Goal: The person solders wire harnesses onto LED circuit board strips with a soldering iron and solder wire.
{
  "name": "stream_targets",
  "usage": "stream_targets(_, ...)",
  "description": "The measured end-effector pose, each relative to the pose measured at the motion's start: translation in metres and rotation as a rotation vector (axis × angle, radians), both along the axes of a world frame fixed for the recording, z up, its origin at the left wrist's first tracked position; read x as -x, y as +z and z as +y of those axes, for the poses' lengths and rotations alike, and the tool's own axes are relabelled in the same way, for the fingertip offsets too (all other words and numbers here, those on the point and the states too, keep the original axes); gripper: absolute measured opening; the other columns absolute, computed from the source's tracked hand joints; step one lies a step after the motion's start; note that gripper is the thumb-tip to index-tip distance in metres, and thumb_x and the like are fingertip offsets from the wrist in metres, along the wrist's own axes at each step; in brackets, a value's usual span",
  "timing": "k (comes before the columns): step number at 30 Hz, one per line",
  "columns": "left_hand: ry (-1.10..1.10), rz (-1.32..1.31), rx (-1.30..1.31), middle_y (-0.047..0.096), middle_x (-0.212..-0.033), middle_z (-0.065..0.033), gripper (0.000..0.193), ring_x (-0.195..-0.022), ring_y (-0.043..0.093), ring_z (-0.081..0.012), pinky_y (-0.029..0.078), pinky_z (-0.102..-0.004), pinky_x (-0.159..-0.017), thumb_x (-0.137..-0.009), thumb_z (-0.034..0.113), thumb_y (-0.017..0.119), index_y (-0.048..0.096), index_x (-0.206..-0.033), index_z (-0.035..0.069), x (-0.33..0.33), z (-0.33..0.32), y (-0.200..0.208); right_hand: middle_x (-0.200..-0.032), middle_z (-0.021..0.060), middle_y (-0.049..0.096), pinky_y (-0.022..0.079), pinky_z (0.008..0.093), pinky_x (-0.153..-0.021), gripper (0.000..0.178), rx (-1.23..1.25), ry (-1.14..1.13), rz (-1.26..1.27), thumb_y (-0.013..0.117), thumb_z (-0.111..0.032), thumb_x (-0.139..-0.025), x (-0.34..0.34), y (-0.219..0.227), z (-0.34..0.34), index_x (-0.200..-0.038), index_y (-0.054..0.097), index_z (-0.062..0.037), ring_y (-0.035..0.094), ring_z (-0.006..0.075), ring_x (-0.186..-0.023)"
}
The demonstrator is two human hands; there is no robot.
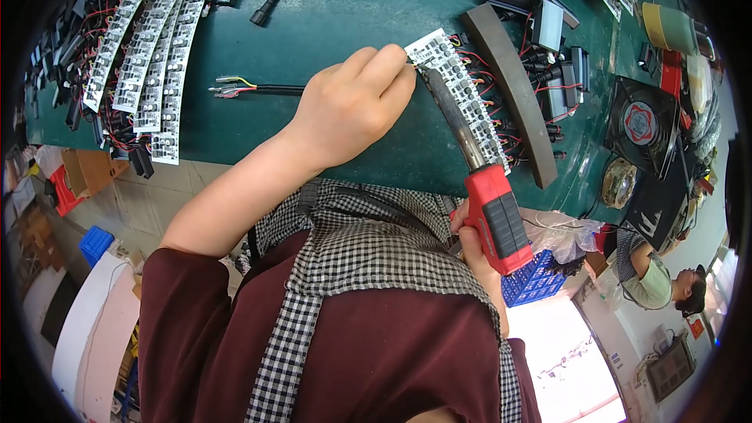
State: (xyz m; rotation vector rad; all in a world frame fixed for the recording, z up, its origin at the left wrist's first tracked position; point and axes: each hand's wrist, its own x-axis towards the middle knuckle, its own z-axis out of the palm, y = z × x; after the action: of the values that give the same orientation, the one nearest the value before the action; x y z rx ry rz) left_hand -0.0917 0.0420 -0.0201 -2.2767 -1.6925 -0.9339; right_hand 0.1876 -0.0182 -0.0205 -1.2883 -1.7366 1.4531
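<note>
My left hand [354, 106] rests on the green table [352, 16], its fingertips pressed against the near end of a white circuit board strip [462, 90] with red and black wires along it. My right hand [468, 235] grips the red and black handle of a soldering iron [489, 204]. The iron's dark barrel runs up along the strip, and its tip meets the board beside my left fingertips. A dark curved bar [513, 94] lies just right of the strip.
Several more white circuit strips [149, 55] with wired black parts lie at the left. Loose cables [251, 88] cross the middle. Black modules [548, 27], a small fan [641, 121] and tape rolls [666, 27] sit at the right. Another person [658, 274] sits beyond.
</note>
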Motion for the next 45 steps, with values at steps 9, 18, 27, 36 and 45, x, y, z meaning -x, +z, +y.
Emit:
stream_targets(9, -0.010, 0.005, 0.003, 0.045, -0.077, -0.0017, 0.014, -0.062, 0.051, -0.0107, 0.044, -0.0215, -0.046, -0.064, 0.008, 0.060, 0.058, -0.077, 0.003, 0.000, 0.000, 0.002, -0.092, 0.0134, 0.066, 0.049, 0.0248, -0.063, 0.069, -0.081, -0.047, 0.143, 0.075, -0.022, -0.072, 0.010, 0.014, 0.003, -0.124, 0.044, 0.0095, 0.064, 0.0162, -0.066)
stream_targets(18, 0.026, -0.180, 0.135, 0.050, -0.084, -0.0046, 0.015, -0.062, 0.054, -0.0143, 0.045, -0.0254, -0.050, -0.069, 0.002, 0.064, 0.062, -0.084, 0.003, -0.003, -0.002, 0.003, -0.100, 0.0177, 0.063, 0.048, 0.0253, -0.058, 0.070, 0.146, -0.148, 0.313, 0.075, -0.032, -0.076, 0.017, 0.028, 0.006, -0.120, 0.043, 0.0123, 0.061, 0.0157, -0.064)
stream_targets(27, 0.156, -0.510, 0.382, 0.051, -0.088, -0.0096, 0.009, -0.067, 0.060, -0.0269, 0.050, -0.0357, -0.058, -0.074, 0.000, 0.064, 0.057, -0.081, 0.002, -0.015, 0.002, 0.015, -0.093, 0.0142, 0.064, 0.048, 0.0250, -0.060, 0.059, 0.149, -0.134, 0.306, 0.074, -0.024, -0.076, 0.019, 0.026, 0.008, -0.116, 0.048, 0.0112, 0.060, 0.0139, -0.063)
stream_targets(36, 0.193, -0.529, 0.405, 0.050, -0.087, -0.0092, 0.009, -0.066, 0.059, -0.0263, 0.049, -0.0359, -0.057, -0.074, 0.002, 0.065, 0.057, -0.079, 0.002, -0.018, 0.002, 0.017, -0.087, 0.0107, 0.065, 0.050, 0.0264, -0.067, 0.049, 0.070, -0.078, 0.257, 0.072, -0.014, -0.074, 0.020, 0.019, 0.010, -0.113, 0.051, 0.0089, 0.062, 0.0143, -0.069)
stream_targets(45, 0.239, -0.508, 0.402, 0.051, -0.086, -0.0077, 0.010, -0.064, 0.060, -0.0255, 0.050, -0.0352, -0.055, -0.073, 0.004, 0.066, 0.057, -0.078, 0.003, -0.024, 0.003, 0.014, -0.086, 0.0096, 0.064, 0.051, 0.0255, -0.065, 0.044, 0.143, -0.133, 0.302, 0.073, -0.012, -0.073, 0.023, 0.019, 0.009, -0.109, 0.055, 0.0077, 0.061, 0.0128, -0.069)
